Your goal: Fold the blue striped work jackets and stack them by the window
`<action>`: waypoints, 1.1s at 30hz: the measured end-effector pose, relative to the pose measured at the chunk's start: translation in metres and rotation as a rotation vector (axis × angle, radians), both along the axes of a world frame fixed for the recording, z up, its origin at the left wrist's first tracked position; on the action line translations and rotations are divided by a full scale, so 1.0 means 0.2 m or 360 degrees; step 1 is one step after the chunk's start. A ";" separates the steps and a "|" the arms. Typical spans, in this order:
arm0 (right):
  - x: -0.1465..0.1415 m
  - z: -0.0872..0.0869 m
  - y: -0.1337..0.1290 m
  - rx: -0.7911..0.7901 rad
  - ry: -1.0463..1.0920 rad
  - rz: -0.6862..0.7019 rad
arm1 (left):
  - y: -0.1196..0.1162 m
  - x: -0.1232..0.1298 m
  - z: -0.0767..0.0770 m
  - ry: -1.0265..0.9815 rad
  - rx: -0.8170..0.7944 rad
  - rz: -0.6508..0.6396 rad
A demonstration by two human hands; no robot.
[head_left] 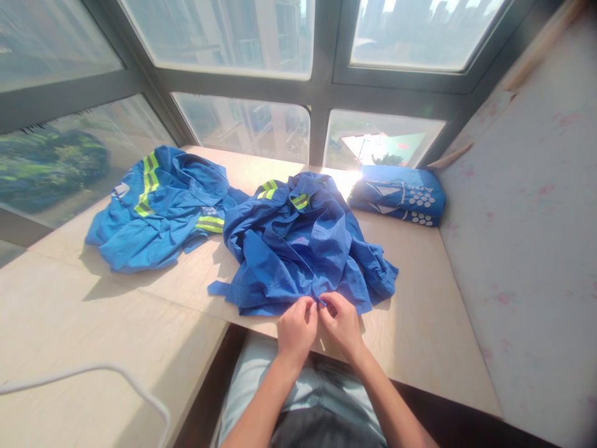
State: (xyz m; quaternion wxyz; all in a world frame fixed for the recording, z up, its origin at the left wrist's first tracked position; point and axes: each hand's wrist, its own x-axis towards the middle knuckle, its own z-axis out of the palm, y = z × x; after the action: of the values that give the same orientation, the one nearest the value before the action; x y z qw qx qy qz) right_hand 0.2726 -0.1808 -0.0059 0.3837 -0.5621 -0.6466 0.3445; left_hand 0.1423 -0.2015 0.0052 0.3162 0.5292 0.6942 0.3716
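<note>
A crumpled blue jacket with yellow-green reflective strips lies on the pale tabletop in front of me. At its near edge, my left hand pinches the fabric between thumb and fingers. Close beside it on the right, my right hand pinches the same edge, a small gap apart from the left. The fingertips hide the exact bit of cloth between them.
To the left lies another crumpled blue garment with reflective stripes. A folded blue bundle with white dots sits at the back right, by the wall. A white cable crosses the lower left. Windows stand behind.
</note>
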 end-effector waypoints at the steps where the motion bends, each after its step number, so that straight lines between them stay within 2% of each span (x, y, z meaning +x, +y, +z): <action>1: 0.00 0.01 0.00 0.0000 -0.0013 -0.0001 | 0.00 0.00 0.00 0.0011 0.0030 0.0002; 6: 0.00 0.02 -0.02 0.0036 -0.0118 0.0001 | 0.00 0.00 -0.01 0.0055 0.0102 -0.0002; 10: -0.01 0.01 -0.03 0.0084 -0.0214 0.0035 | 0.00 0.00 -0.01 0.0241 0.0044 -0.0053; 12: -0.02 0.00 -0.05 0.0131 -0.0261 0.0031 | 0.01 0.00 -0.01 0.0214 -0.0002 -0.0045; 16: -0.03 -0.01 -0.08 0.0234 -0.0296 0.0050 | 0.02 -0.01 -0.02 -0.0208 -0.0070 0.0051; 24: -0.06 0.01 -0.13 0.0222 0.0011 0.0234 | 0.04 -0.01 -0.10 -0.1149 -0.0248 0.0266; 29: -0.07 0.02 -0.12 0.0172 0.0130 0.0199 | 0.02 -0.01 -0.05 -0.1612 -0.0352 0.0381; 33: -0.06 0.03 -0.11 0.0138 0.0152 0.0244 | 0.03 0.00 -0.01 -0.1647 -0.0292 0.0279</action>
State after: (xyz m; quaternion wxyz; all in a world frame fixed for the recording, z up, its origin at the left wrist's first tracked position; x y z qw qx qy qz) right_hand 0.2600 -0.2030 0.0006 0.4104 -0.4768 -0.6831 0.3710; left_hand 0.1427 -0.1955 0.0031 0.6299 0.1869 0.5187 0.5470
